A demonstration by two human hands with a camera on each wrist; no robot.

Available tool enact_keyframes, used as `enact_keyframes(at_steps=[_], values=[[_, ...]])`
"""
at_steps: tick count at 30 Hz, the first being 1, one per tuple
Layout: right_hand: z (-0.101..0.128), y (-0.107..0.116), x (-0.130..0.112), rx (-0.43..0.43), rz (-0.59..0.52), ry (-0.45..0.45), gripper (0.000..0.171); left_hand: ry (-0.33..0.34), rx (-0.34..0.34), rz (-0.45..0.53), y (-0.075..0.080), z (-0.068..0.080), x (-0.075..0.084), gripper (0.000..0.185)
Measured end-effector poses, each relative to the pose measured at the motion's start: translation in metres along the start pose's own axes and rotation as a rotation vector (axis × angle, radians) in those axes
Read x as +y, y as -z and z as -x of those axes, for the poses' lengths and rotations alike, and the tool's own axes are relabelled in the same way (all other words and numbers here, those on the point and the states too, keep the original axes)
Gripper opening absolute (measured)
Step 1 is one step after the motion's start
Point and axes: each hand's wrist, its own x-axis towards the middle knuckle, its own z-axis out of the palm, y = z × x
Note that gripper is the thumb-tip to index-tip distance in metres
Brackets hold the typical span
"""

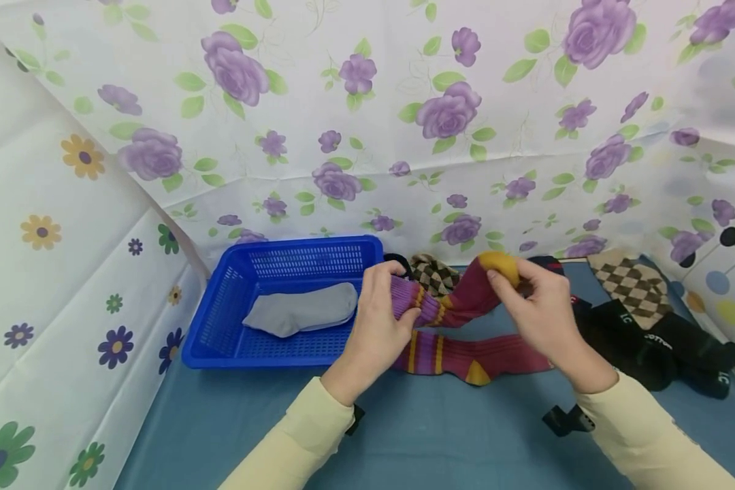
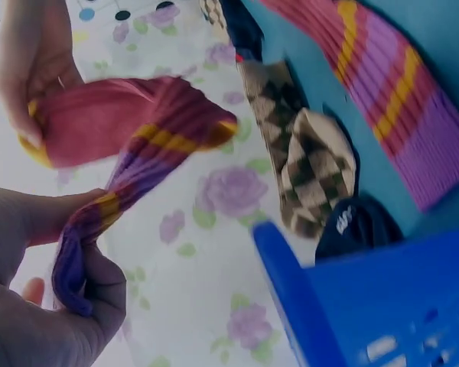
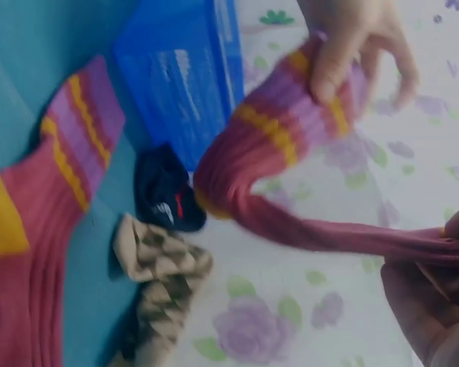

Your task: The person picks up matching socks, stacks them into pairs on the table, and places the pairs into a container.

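Stretching the maroon ribbed sock with purple and yellow stripes (image 1: 459, 299) above the desk, my left hand (image 1: 376, 320) pinched its cuff, right hand (image 1: 542, 306) gripped the toe, keeping it taut over its mate (image 1: 471, 355).

White letters "LC" stand on the black socks (image 1: 649, 340) lying at the right of the table, once near the cuff and again farther right. Another white word on them seems to read "COTTON", though it is small. White print on a dark sock (image 2: 352, 225) is too blurred to read.
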Motion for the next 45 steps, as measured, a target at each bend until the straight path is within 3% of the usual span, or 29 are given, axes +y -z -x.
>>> enact_keyframes(at_steps=[3,6,10,12,16,20,22,27,29,32,34,39,45], values=[[-0.003,0.011,0.004,0.080,-0.002,0.032,0.016,-0.001,0.016,0.000,0.007,-0.001,-0.006,0.040],[-0.006,0.020,0.001,0.144,-0.026,0.060,0.023,-0.016,0.019,0.001,0.014,-0.002,-0.011,0.035],[-0.009,0.032,-0.015,0.157,-0.080,0.060,0.047,-0.021,0.023,0.041,0.020,-0.004,-0.016,0.045],[-0.010,0.037,-0.017,0.134,-0.084,0.057,0.045,-0.016,0.037,0.072,0.023,-0.005,-0.017,0.052],[-0.010,0.041,0.000,0.046,-0.043,-0.002,0.022,-0.018,0.114,0.103,0.032,-0.008,-0.017,0.055],[-0.008,0.043,0.016,-0.062,0.016,-0.101,0.015,-0.026,0.200,0.080,0.040,-0.011,-0.018,0.045],[-0.007,0.044,0.018,-0.128,0.032,-0.155,0.019,-0.030,0.222,0.052,0.043,-0.012,-0.019,0.037],[-0.004,0.046,0.019,-0.329,0.089,-0.268,0.053,-0.037,0.235,-0.001,0.048,-0.013,-0.024,0.014],[-0.002,0.047,0.021,-0.400,0.132,-0.260,0.060,-0.039,0.234,0.000,0.050,-0.012,-0.026,0.009],[0.001,0.047,0.026,-0.464,0.177,-0.229,0.053,-0.017,0.224,0.011,0.053,-0.012,-0.031,0.010],[0.003,0.048,0.029,-0.465,0.203,-0.202,0.044,0.014,0.210,0.027,0.056,-0.011,-0.033,0.013],[0.007,0.052,0.034,-0.369,0.208,-0.191,0.016,0.075,0.177,0.069,0.059,-0.008,-0.038,0.011],[0.006,0.058,0.036,-0.318,0.154,-0.221,0.020,0.076,0.163,0.066,0.060,-0.007,-0.040,0.012]])
